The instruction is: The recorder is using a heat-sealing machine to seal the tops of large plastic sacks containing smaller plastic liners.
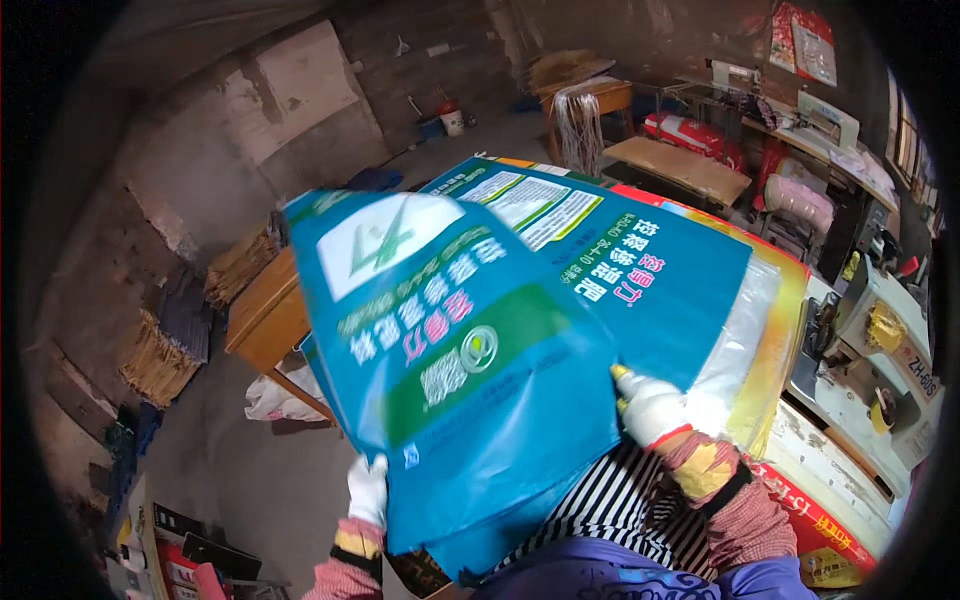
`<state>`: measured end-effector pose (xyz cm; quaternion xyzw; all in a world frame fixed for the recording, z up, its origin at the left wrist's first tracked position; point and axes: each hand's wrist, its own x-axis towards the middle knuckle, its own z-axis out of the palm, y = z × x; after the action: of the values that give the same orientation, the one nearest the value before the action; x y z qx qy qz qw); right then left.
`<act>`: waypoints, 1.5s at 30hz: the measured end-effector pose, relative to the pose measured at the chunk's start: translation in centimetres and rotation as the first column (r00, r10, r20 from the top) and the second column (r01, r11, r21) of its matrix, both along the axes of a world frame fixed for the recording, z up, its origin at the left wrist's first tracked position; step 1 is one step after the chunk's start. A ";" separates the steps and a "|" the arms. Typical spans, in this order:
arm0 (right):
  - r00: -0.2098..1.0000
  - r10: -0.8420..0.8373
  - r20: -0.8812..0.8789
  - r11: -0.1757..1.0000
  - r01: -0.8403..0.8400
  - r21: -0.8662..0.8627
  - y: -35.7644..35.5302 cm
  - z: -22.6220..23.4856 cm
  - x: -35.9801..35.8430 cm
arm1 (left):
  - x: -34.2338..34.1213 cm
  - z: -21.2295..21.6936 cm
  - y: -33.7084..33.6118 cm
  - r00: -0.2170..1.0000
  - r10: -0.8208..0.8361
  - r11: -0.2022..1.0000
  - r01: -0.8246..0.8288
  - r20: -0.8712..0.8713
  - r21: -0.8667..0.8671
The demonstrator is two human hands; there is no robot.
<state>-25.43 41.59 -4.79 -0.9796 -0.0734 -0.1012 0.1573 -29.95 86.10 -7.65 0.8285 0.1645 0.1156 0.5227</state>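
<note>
A large teal-blue printed sack (520, 370), with a green band and a white panel, hangs tilted in front of me, its far end smeared by motion. My left hand (368, 490), in a white glove, grips the sack's near left edge. At its right edge my right hand (660, 408), gloved in white with yellow fingertips, is closed on the border; part of those fingers is hidden. Beyond and to the right lies a pile of flat sacks, topped by another teal-blue sack (690, 290). Clear plastic film (745, 320) and yellow sacks (790, 335) show along the pile's right side.
Sewing machines (828, 120) stand on benches at the right, one machine (900, 340) close by. A wooden table (265, 305) is at the left, near stacked folded sacks (165, 355). White strings (580, 125) hang from a far table. Grey floor (235, 480) shows at lower left.
</note>
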 end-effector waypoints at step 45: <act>0.943 -0.082 -0.321 0.897 0.210 0.388 -2.4 -6.2 -11.1 | 5.5 3.0 -22.7 0.712 -0.676 0.618 0.406 0.190 0.673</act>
<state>-36.55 39.23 -10.95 -0.9299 0.0486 0.0221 0.3639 -24.44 63.39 -4.61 0.9095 -0.2634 0.1706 0.2725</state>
